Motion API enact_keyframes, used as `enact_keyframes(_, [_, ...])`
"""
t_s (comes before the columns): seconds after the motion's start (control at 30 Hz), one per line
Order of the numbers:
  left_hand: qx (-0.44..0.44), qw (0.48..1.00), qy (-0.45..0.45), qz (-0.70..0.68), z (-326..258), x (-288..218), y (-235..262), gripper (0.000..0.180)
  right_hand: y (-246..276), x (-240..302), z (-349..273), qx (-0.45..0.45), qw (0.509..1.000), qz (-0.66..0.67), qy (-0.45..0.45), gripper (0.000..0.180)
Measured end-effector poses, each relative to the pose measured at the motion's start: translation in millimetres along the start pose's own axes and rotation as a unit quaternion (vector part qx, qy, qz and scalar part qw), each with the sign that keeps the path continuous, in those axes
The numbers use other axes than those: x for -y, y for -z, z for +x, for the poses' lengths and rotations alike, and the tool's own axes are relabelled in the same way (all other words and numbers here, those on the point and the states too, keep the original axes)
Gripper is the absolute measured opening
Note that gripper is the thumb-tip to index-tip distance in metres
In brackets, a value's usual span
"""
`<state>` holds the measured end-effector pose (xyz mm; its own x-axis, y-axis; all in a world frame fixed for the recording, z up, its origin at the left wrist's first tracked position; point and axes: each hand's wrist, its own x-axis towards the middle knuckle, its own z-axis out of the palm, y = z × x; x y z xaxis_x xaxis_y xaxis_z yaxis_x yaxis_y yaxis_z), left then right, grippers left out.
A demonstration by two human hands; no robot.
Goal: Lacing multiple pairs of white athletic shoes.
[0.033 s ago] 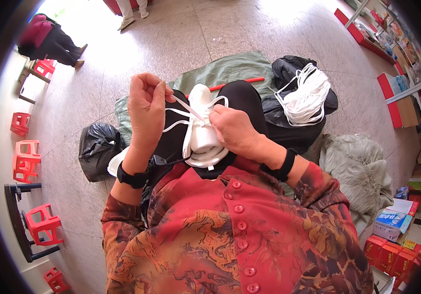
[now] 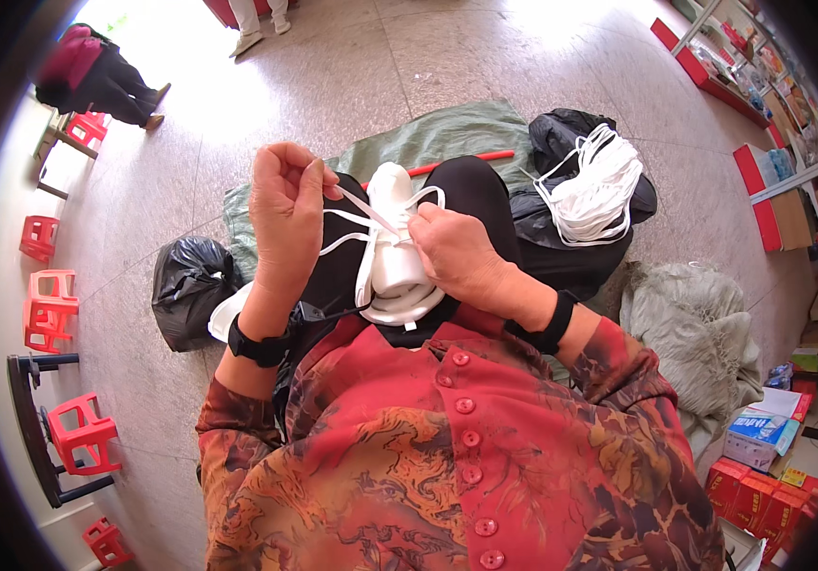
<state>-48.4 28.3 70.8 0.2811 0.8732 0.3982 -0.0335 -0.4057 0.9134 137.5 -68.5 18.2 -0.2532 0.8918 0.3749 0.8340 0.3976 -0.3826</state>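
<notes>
A white shoe (image 2: 390, 184) rests between my thighs with its toe pointing away from me. My left hand (image 2: 285, 195) is raised beside it, thumb and fingers pinched on a white shoelace (image 2: 363, 206) that stretches taut down to the shoe's eyelets. Against the shoe's right side, my right hand (image 2: 461, 252) is closed around lace at the eyelet edge; its fingertips are partly hidden. Loose lace loops stick out on both sides of the shoe. Another white item (image 2: 226, 312), perhaps a shoe, shows partly behind my left forearm.
A bundle of white laces (image 2: 594, 186) lies on a black bag (image 2: 571, 128) by my right knee. Another black bag (image 2: 185, 295) stands at left. A green woven sheet (image 2: 428, 133) with a red stick (image 2: 485, 155) lies ahead. Red stools (image 2: 84, 433) line the left wall; boxes (image 2: 761, 433) sit right.
</notes>
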Motion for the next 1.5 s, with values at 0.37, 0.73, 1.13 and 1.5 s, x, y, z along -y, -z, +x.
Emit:
enact_keyframes(0.37, [-0.025, 0.999, -0.020, -0.025, -14.0, -3.0, -2.1, 0.009, -4.1, 4.6, 15.4, 0.026, 0.998, -0.007, 0.051, 0.014])
enact_keyframes(0.73, [0.175, 0.869, -0.099, 0.453, -77.3, 1.2, -10.8, 0.018, -18.9, 4.8, 0.4, -0.042, 0.994, 0.070, -0.068, 0.005])
enact_keyframes(1.13, [0.145, 0.867, -0.080, 0.470, -75.9, 29.1, -26.7, 0.015, -23.8, 0.5, -6.3, -0.051, 0.971, 0.177, -0.150, 0.006])
enact_keyframes(1.5, [0.061, 0.981, 0.008, 0.186, -61.0, 40.6, -27.7, 0.008, -32.4, -9.3, -7.0, -0.109, 0.982, 0.138, -0.065, 0.012])
